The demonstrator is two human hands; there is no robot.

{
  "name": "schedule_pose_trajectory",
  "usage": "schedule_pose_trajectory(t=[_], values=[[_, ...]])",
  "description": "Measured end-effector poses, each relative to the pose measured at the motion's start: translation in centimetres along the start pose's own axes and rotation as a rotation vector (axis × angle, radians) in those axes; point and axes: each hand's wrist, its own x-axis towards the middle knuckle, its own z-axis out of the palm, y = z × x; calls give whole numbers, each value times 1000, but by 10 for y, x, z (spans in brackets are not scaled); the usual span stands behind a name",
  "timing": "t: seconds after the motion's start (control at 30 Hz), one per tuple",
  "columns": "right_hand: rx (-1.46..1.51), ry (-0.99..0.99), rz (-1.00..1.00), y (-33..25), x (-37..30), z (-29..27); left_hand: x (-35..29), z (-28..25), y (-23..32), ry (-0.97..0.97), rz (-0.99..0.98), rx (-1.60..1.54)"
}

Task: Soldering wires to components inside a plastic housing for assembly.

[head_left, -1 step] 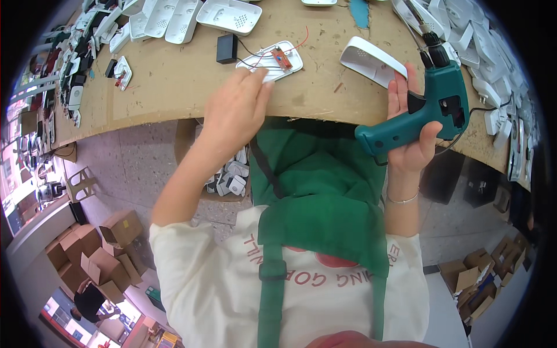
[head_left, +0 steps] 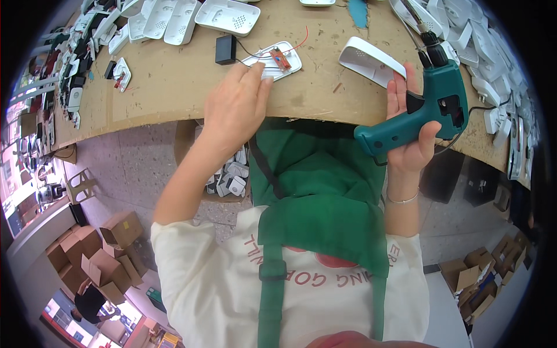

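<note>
My left hand [head_left: 237, 103] rests palm down at the table's near edge. Its fingers are stretched out, the tips touching the near edge of a white plastic half-shell [head_left: 295, 58]. In that shell sits a small orange-red circuit board [head_left: 280, 58] with red and black wires; a black box [head_left: 225, 50] on a wire lies beside it. A green power screwdriver [head_left: 441, 87] lies across my right hand [head_left: 413, 152], thumb in front of its body. Behind the screwdriver, the fingertips of that hand meet the edge of a white perforated cover [head_left: 371, 62] standing on its side.
White covers [head_left: 229, 17] line the far left, and a heap of white shells [head_left: 484, 49] fills the right. Circuit parts [head_left: 75, 87] crowd the left edge. Below the table stands a box of white pieces [head_left: 235, 180]. Cardboard boxes [head_left: 110, 261] and a person [head_left: 90, 301] are at lower left.
The fingers of my left hand have straightened slightly and shifted a little along the shell's near edge. My right hand and the screwdriver stay practically still.
</note>
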Motion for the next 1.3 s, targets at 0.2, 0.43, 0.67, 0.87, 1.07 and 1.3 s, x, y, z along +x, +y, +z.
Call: schedule_pose_trajectory(t=[0.2, 0.43, 0.67, 0.87, 1.07, 1.3], values=[[-41, -9, 6, 0, 0, -2, 32, 15, -16, 334, 163, 247], [-27, 22, -12, 1, -5, 3, 52, 18, -17, 309, 745, 172], [-37, 23, -35, 2, -4, 6, 61, 8, -6, 141, 820, 97], [-8, 14, -31, 2, -3, 7, 52, -4, -20, 163, 350, -518], [-8, 19, -25, 0, -3, 8, 26, 9, -17, 190, 118, -793], [-17, 16, -29, 0, -2, 7, 46, 28, 8, 414, 684, -95]])
